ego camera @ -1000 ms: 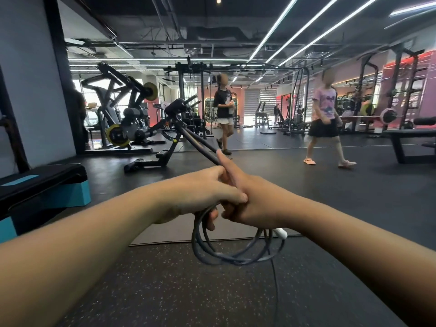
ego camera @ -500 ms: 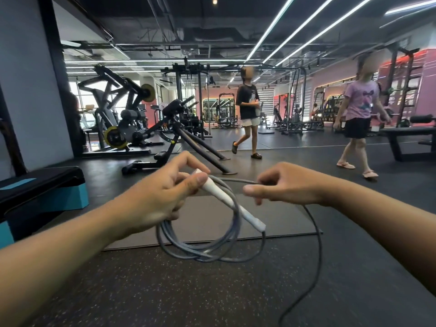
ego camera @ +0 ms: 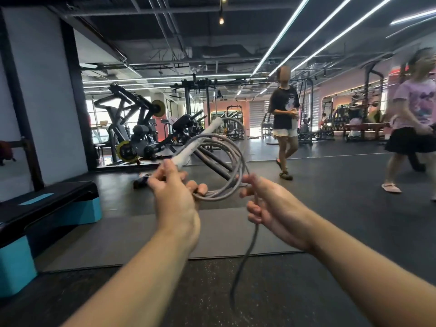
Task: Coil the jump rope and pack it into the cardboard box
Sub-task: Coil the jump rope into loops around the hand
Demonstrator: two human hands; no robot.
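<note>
A grey jump rope [ego camera: 232, 159] with a white handle [ego camera: 200, 142] is held up in front of me in several loops. My left hand [ego camera: 175, 197] grips the handle's lower end together with the bottom of the loops, and the handle points up and to the right. My right hand [ego camera: 271, 206] pinches the rope at the right side of the coil. From it a loose length of rope [ego camera: 245, 258] hangs down toward the floor. No cardboard box is in view.
A black and teal step platform [ego camera: 47, 213] stands at the left. A grey mat [ego camera: 132, 234] lies on the dark rubber floor ahead. Gym machines [ego camera: 134, 135] fill the back left. One person [ego camera: 284, 121] walks in the middle distance, another [ego camera: 412, 128] passes at the right.
Both hands have risen. The coil now stands upright above my left hand instead of hanging below it, and the handle has swung from pointing down-right to pointing up. Both people moved right.
</note>
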